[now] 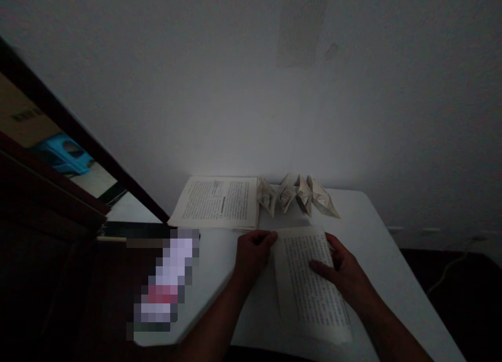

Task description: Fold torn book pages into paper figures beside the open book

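A printed sheet of paper (pixel 309 294) is held up a little over the white table, its long side running toward me. My left hand (pixel 254 252) pinches its upper left corner between thumb and fingers. On the right edge, my right hand (pixel 339 268) grips the same sheet, thumb on the print and fingers behind. Whether the sheet is folded or single I cannot tell. Beyond my hands stand several folded paper boats (pixel 288 194) in a row. A stack of printed pages (pixel 219 202) lies flat to their left.
The white table (pixel 376 247) stands against a grey wall (pixel 235 90). A blurred-out object (pixel 168 283) lies at the table's left edge. Farther left are a dark frame (pixel 86 137) and a blue item (pixel 66 153). A cable (pixel 447 268) hangs at the right.
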Motion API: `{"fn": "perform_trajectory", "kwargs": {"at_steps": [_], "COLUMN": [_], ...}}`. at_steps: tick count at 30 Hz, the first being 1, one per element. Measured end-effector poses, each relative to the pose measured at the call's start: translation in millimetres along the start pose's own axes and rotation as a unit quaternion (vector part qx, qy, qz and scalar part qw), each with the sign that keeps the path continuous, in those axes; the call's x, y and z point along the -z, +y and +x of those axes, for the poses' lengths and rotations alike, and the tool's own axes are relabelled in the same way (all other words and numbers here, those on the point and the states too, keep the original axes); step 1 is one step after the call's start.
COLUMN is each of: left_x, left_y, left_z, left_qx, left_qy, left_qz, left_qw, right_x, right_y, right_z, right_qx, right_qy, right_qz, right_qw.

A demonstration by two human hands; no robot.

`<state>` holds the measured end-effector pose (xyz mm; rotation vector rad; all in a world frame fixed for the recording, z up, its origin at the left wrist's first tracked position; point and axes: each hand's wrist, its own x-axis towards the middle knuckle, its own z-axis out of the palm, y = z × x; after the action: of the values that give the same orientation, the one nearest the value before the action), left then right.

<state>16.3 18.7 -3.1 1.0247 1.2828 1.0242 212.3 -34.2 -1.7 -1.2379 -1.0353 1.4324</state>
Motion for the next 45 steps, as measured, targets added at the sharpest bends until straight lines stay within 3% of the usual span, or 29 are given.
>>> {"fn": "perform_trajectory", "kwargs": {"at_steps": [21, 45], "left_x": [-4.2, -3.9], "left_y": [3.3, 1.2], "left_z": [0.4, 5.9], "left_qx": [0.018, -0.012], "left_qy": [0.016, 0.014], "left_qz": [0.002, 0.091], "left_qw": [1.000, 0.996], "right_x": [1.0, -0.9], "right_y": [5.0, 4.2], "right_z": [0.3, 2.2], "right_qx": [0.016, 0.008], "right_qy": [-0.001, 0.033], "right_qz": [-0.003, -0.026], "right_qw": [1.000, 0.999]}}
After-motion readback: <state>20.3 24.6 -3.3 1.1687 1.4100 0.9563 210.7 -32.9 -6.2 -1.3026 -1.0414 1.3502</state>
